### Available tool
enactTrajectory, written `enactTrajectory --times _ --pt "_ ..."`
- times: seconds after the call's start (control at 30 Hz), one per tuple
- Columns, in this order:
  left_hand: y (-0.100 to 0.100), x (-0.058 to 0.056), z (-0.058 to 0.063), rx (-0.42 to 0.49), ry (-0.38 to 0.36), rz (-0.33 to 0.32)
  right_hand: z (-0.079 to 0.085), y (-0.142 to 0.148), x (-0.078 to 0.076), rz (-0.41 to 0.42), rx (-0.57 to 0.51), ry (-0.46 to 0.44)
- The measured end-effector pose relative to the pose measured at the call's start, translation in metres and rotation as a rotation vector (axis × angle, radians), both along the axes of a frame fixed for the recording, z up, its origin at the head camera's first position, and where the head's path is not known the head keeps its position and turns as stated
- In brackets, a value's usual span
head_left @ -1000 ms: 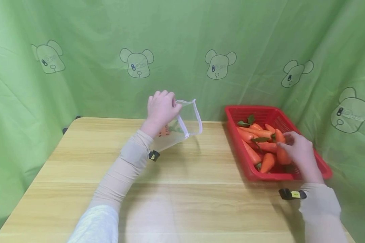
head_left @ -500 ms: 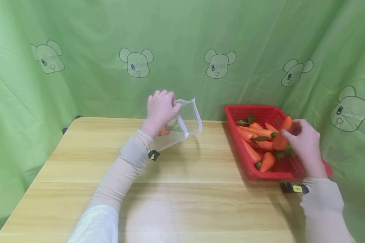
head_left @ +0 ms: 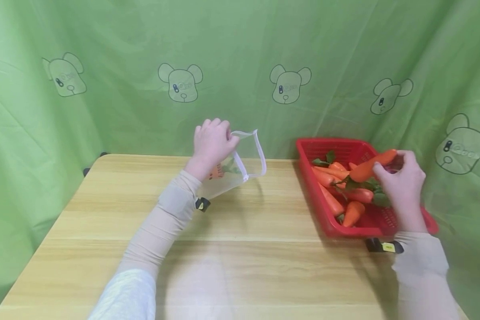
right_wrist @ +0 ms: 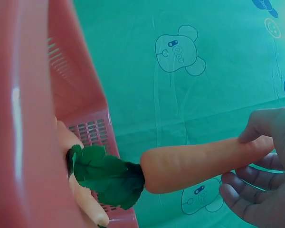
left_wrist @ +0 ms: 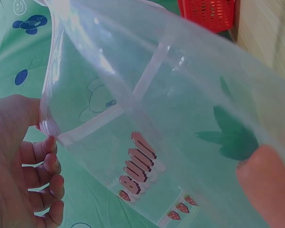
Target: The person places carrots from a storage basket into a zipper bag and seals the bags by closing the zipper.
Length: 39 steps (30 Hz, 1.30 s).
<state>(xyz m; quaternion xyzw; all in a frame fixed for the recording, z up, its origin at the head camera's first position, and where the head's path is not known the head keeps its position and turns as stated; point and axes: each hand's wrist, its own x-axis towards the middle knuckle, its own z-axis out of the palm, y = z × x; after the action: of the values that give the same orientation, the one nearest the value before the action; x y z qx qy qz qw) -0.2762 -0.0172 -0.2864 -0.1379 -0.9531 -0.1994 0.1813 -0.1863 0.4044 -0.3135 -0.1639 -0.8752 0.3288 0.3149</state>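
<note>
My left hand (head_left: 213,143) pinches the rim of a clear zip bag (head_left: 250,155), whose mouth gapes to the right. Through its plastic, the left wrist view shows a carrot (left_wrist: 266,183) with green leaves inside, along with printed letters and strawberries on the bag. Over the red basket (head_left: 332,231), my right hand (head_left: 404,184) holds another carrot (head_left: 372,166) between thumb and fingers, near its tapered end. In the right wrist view its leafy top (right_wrist: 109,175) points toward the basket.
Several carrots (head_left: 330,202) with leaves lie in the basket at the right of the wooden table (head_left: 256,266). A green curtain (head_left: 232,53) with printed bear heads hangs behind and along both sides.
My right hand has lifted a carrot up from the pile and turned it from upright to slanted, leaves toward the left. The left hand and bag have stayed put.
</note>
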Motion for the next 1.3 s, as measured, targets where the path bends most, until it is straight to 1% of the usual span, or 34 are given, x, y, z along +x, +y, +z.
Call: enactTrajectory --times 0.17,0.33,0.6,0.67,0.77,0.87,1.0,1.07,1.3 --pt "0.001 -0.001 -0.001 -0.002 -0.003 -0.001 0.001 -0.006 -0.002 -0.009 -0.046 0.081" --pt "0.002 -0.001 -0.001 -0.001 -0.006 -0.001 0.004 -0.016 -0.003 0.014 -0.123 0.145" --pt "0.003 -0.001 -0.002 -0.004 0.009 -0.003 0.005 -0.034 -0.010 0.095 -0.247 0.198" --pt "0.003 -0.001 -0.002 -0.007 0.009 -0.002 0.004 -0.038 -0.013 0.123 -0.295 0.211" --pt "0.003 -0.002 -0.002 -0.011 0.004 0.000 0.003 -0.045 -0.016 0.168 -0.386 0.236" --pt "0.004 -0.002 -0.003 -0.011 0.002 0.000 0.003 -0.053 -0.019 0.227 -0.505 0.286" --pt "0.005 -0.002 -0.003 -0.009 0.006 0.000 0.004 -0.066 -0.023 0.343 -0.675 0.366" --pt "0.005 -0.002 -0.002 -0.009 0.009 0.001 0.005 -0.073 -0.024 0.402 -0.746 0.388" --pt "0.005 -0.001 -0.001 -0.008 0.015 0.003 0.007 -0.095 -0.027 0.570 -0.904 0.445"
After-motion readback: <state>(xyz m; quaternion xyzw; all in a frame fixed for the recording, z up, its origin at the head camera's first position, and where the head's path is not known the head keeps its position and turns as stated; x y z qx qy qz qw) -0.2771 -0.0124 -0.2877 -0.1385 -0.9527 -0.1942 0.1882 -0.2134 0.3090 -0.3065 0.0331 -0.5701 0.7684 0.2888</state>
